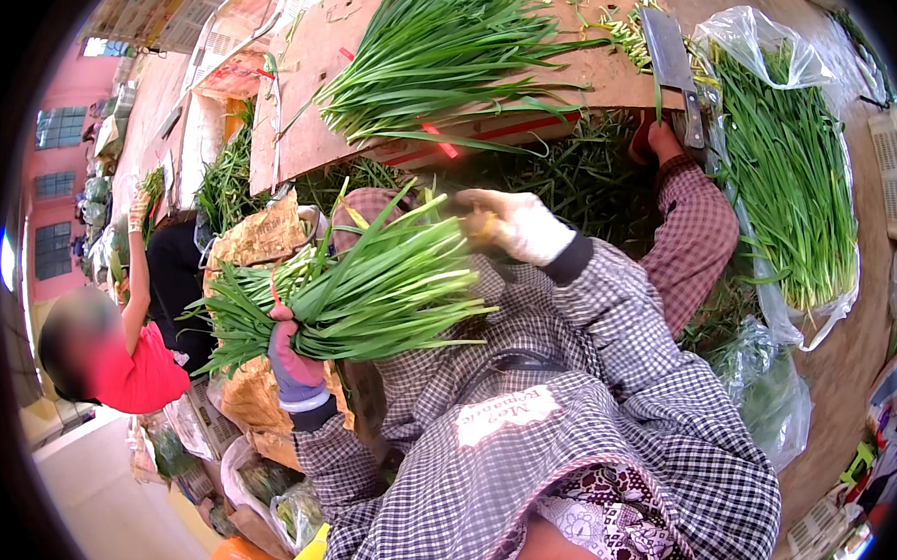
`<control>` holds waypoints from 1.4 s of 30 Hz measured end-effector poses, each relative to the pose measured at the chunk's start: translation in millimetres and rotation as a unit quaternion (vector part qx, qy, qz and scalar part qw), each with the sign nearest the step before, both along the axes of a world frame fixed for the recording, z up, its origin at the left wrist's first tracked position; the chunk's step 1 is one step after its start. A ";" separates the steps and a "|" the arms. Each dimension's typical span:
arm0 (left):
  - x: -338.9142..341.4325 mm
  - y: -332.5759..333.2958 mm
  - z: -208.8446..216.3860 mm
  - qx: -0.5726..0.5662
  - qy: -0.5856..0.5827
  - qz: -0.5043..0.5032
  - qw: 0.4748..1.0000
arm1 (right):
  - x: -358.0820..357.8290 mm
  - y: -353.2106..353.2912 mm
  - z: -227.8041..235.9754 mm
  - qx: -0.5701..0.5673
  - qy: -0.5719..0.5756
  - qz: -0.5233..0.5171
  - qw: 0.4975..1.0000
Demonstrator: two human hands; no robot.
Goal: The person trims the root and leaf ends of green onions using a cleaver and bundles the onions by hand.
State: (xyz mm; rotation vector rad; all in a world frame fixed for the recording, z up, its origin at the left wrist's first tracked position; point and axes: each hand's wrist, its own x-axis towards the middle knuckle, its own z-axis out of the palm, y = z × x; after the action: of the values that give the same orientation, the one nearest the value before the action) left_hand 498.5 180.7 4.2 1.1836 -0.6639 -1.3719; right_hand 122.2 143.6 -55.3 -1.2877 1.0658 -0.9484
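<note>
A bunch of green chives lies across my lap, its pale stem ends toward the right. My left hand, in a purple and pink glove, is closed around the bunch near its leafy end. My right hand, in a white glove, is just beyond the stem ends, by the upper edge of the bunch. Motion smears its fingers, so whether they hold a leaf is unclear. On the board ahead rests a larger pile of chives. A cleaver lies at that board's right edge, its dark handle pointing toward me.
The wooden board spans the far side, with loose trimmings beneath it. At the right stands a clear plastic bag packed with chives. Another person in red works at the left, near a brown sack.
</note>
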 end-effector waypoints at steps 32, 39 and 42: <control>20.9 -3.7 -20.4 -0.103 -0.055 -0.017 0.993 | -94.9 37.8 -57.8 0.077 0.466 -0.134 0.871; 2.8 -9.1 -13.5 -0.073 -0.005 -0.015 0.997 | 3.0 30.2 7.0 -0.017 0.126 -0.008 0.992; 6.6 -15.8 -21.7 -0.070 0.008 -0.024 0.997 | 40.8 14.3 -8.1 -0.053 -0.011 0.033 0.998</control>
State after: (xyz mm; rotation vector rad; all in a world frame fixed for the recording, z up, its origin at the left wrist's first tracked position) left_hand 505.1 164.9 -17.6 1.0505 -0.7676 -1.3511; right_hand 163.0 157.9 -63.4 -1.3878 0.9608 -0.9769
